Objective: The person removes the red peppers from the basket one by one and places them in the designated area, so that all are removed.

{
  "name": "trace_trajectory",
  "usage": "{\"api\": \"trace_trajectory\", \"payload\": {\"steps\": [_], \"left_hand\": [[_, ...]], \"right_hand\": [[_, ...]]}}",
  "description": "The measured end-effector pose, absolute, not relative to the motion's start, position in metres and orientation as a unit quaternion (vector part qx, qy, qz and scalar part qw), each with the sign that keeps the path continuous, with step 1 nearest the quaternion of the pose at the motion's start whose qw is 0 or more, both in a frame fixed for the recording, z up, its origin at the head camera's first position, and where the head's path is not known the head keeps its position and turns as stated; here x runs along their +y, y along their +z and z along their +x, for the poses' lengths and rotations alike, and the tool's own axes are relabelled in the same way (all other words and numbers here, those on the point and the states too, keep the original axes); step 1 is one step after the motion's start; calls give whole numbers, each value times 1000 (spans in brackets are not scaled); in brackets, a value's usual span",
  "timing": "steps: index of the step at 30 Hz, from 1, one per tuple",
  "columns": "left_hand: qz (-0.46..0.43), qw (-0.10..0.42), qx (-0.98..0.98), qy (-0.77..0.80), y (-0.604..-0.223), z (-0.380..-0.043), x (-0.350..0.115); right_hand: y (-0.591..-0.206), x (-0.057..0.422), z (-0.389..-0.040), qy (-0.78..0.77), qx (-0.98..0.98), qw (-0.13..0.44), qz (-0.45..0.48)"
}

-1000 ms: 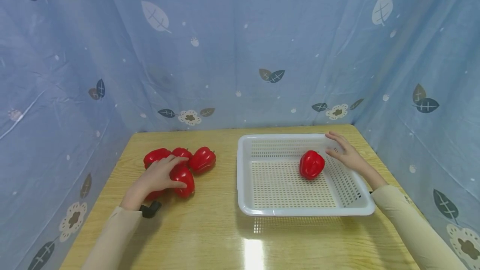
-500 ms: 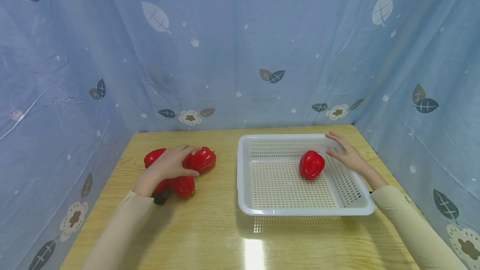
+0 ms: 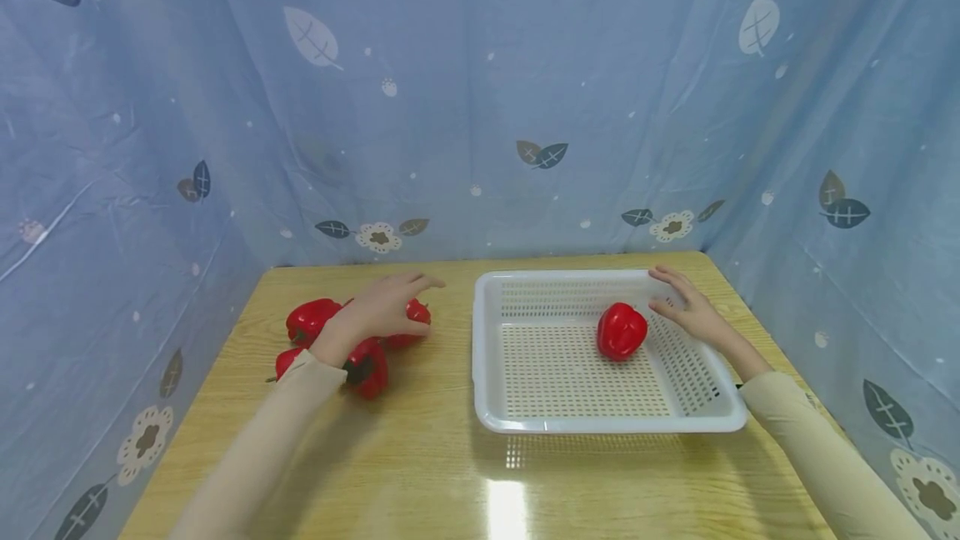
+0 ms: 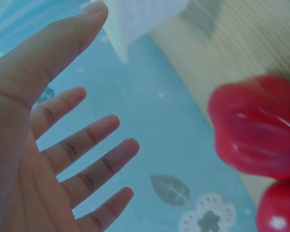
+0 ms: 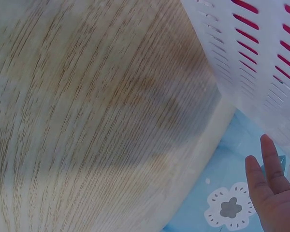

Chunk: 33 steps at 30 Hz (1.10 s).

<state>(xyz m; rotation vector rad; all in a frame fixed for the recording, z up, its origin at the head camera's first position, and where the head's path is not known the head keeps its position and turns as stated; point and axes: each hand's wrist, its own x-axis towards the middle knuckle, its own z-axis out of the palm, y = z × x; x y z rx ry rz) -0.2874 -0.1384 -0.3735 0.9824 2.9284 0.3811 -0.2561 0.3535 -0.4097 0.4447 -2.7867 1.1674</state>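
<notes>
My left hand (image 3: pixel 381 307) hovers over a cluster of red bell peppers on the left of the table, its fingers spread and holding nothing. One bell pepper (image 3: pixel 411 325) lies just under its thumb, partly covered. Another bell pepper (image 3: pixel 371 369) is below the wrist, and others are partly hidden. In the left wrist view, a bell pepper (image 4: pixel 256 128) is apart from the straight fingers (image 4: pixel 94 140). On the right, my right hand (image 3: pixel 697 312) is at the right rim of a white plastic basket (image 3: pixel 600 425), fingers straight. One bell pepper (image 3: pixel 622 332) sits inside that basket.
The wooden table (image 3: pixel 420 457) is bordered by a blue patterned curtain (image 3: pixel 450 107) at the back and both sides. Two more bell peppers lie at the far left, one farther back (image 3: pixel 311 319) and one nearer (image 3: pixel 285 361).
My left hand has moved right and away from me across the pepper cluster, uncovering peppers on the left. The right hand and the basket have stayed in place.
</notes>
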Motion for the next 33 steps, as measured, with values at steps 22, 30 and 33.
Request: {"api": "trace_trajectory", "payload": {"steps": [22, 30, 33], "left_hand": [[428, 31, 899, 81, -346, -300, -40], [465, 42, 882, 72, -347, -302, -1], [479, 45, 873, 80, -347, -300, 15]], "right_hand": [[-414, 356, -259, 383, -912, 43, 140], [-414, 355, -259, 380, -913, 43, 139], [-416, 358, -261, 383, -911, 48, 144]]}}
